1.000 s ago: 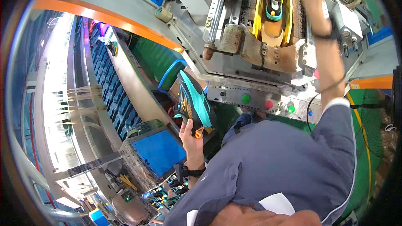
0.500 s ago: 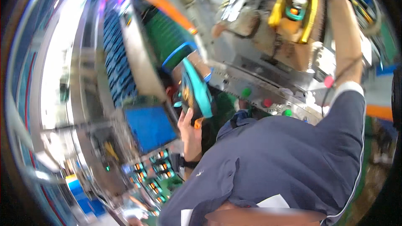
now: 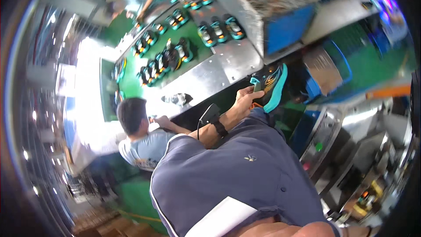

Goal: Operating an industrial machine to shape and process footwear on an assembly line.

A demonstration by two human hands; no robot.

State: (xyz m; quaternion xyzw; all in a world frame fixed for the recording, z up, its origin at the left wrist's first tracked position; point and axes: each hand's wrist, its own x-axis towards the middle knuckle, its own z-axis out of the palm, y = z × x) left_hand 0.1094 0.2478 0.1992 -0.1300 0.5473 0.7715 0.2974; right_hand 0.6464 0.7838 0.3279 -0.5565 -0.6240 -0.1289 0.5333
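Observation:
My left hand (image 3: 245,97) is closed on a sneaker (image 3: 276,87) with a teal sole, a dark upper and orange laces. The hand grips it near the opening, and the sole faces right. A black strap carrying a small dark box (image 3: 210,114) sits on my left wrist. My right hand does not show.
Several similar sneakers (image 3: 218,30) stand on a green-topped metal table (image 3: 239,61). A co-worker (image 3: 144,136) is beside its near edge, another person (image 3: 131,0) beyond. Cardboard (image 3: 323,68) in a blue frame and a machine with a green button (image 3: 319,146) are at right.
The view has swung round, bringing the sneaker table into the middle. My left hand still holds the sneaker. My right arm, earlier stretched toward the machine with yellow arms, has left the view.

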